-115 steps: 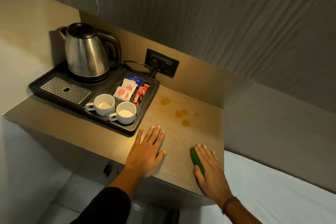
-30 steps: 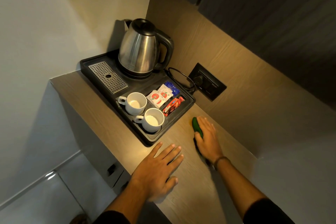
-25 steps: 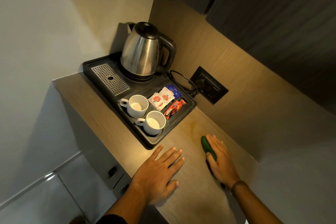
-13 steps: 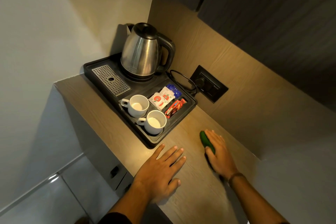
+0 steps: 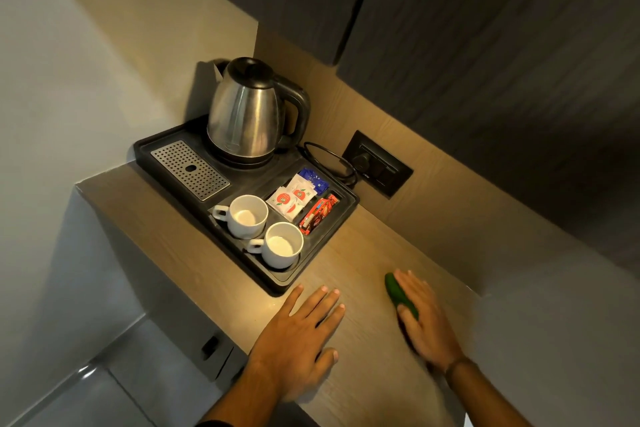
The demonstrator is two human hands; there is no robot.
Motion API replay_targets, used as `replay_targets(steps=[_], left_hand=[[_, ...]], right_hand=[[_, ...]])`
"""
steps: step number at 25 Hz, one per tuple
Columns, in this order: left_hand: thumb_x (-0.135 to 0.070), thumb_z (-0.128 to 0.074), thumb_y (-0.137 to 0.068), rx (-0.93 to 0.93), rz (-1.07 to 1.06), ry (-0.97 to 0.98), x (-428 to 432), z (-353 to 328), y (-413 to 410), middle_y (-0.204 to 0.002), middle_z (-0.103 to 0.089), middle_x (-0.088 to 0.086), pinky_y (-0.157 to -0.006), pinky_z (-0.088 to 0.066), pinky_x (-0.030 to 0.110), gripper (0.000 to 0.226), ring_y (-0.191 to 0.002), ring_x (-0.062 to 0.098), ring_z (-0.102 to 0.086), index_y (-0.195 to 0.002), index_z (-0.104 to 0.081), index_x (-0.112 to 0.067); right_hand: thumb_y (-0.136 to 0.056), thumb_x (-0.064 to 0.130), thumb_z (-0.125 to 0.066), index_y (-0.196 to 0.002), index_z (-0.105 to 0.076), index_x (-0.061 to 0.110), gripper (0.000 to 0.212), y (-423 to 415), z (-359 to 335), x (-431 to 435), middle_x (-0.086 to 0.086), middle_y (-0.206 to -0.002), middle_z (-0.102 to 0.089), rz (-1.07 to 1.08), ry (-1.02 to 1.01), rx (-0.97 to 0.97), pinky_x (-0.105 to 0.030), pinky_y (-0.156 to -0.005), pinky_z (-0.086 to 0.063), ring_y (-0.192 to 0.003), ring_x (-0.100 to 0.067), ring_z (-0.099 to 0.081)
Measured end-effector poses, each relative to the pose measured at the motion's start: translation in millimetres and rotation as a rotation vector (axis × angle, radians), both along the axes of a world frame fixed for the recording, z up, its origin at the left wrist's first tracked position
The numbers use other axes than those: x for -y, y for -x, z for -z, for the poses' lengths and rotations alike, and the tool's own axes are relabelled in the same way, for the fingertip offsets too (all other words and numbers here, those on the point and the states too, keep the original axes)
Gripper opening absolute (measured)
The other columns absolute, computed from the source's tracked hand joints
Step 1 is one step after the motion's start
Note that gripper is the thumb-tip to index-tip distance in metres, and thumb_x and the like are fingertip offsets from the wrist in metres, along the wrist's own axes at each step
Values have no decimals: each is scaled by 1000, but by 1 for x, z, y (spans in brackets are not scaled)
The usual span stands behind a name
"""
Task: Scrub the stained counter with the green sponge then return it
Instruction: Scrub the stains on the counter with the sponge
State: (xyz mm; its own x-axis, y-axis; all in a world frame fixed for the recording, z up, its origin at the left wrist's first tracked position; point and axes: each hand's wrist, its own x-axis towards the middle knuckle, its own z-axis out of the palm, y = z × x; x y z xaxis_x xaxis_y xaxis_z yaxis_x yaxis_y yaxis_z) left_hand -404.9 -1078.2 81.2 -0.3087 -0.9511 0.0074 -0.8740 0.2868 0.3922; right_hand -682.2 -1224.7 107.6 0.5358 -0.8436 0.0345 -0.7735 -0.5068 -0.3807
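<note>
Currently the green sponge [image 5: 401,295] is pinned flat on the counter [image 5: 363,253] under the right hand [image 5: 427,319], fingers together and pressed over it; only its left edge is seen. The left hand [image 5: 298,336] is laid flat beside it, fingers slightly spread, clamped on nothing.

Risks, as judged:
- Black tray [image 5: 311,274] sits near; a wide stroke could knock it and the cups [image 5: 282,244] could be rattled or tipped.
- Sponge could be pushed off the right-hand counter edge, which is close.
- No stain can be made out on the bare wood; missed patches cannot be ruled out.

Sponge: dark green, rounded end, flattened under the palm.
</note>
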Motion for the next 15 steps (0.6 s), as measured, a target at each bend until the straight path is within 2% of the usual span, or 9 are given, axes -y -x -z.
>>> replay_targets(steps=[2,4,7,9,10,12,15], left_hand=[[-62,-22,-106,24,12,-9,-1,0,-2,-177,8,-3,-128,11,54,72,-159,17,17,-166,-2,-28],[-62,-19,-105,46,29,-11,-1,-2,0,-176,12,-2,-129,9,56,72,-158,17,20,-165,3,-28],[-61,-17,-105,40,30,-13,1,-3,1,-176,12,0,-129,3,59,73,-159,20,19,-165,4,-26],[-60,-17,-105,64,135,8,-5,-1,7,-176,11,1,-129,1,59,73,-159,21,18,-165,4,-24],[-60,-16,-104,66,103,16,-11,4,6,-176,11,1,-129,1,59,74,-159,21,18,-165,3,-24],[-60,-16,-104,66,138,-29,-23,15,16,-176,9,1,-129,1,59,74,-159,20,18,-166,1,-24],[-58,-21,-104,82,24,60,-5,12,4,-177,-3,5,-129,-5,60,74,-161,24,5,-166,-8,-21]], right_hand=[[-102,11,-55,-157,-29,27,63,-26,-7,12,-1,-165,-35,198,14,11,-39,-128,-8,-157,-24,-26],[-101,9,-57,-159,-32,22,64,-51,-11,-3,-3,-167,-32,214,-9,17,-44,-130,-7,-158,-23,-21],[-101,26,-48,-162,-24,37,66,-49,7,-90,13,-171,-21,73,-26,-12,-40,-129,-3,-158,-6,-10],[-99,35,-43,-161,-17,45,68,-19,16,-176,24,-170,-15,233,-4,1,-39,-127,-4,-158,-2,-8],[-98,36,-43,-161,-18,46,68,-8,16,-192,26,-170,-15,258,-15,9,-40,-128,-6,-158,-2,-9],[-101,30,-47,-160,-25,40,64,19,18,-200,15,-170,-24,404,2,-1,-44,-130,-13,-158,-9,-18],[-102,13,-56,-157,-38,16,58,-15,-8,-120,-6,-165,-36,548,52,-1,-48,-128,-17,-156,-27,-27]])
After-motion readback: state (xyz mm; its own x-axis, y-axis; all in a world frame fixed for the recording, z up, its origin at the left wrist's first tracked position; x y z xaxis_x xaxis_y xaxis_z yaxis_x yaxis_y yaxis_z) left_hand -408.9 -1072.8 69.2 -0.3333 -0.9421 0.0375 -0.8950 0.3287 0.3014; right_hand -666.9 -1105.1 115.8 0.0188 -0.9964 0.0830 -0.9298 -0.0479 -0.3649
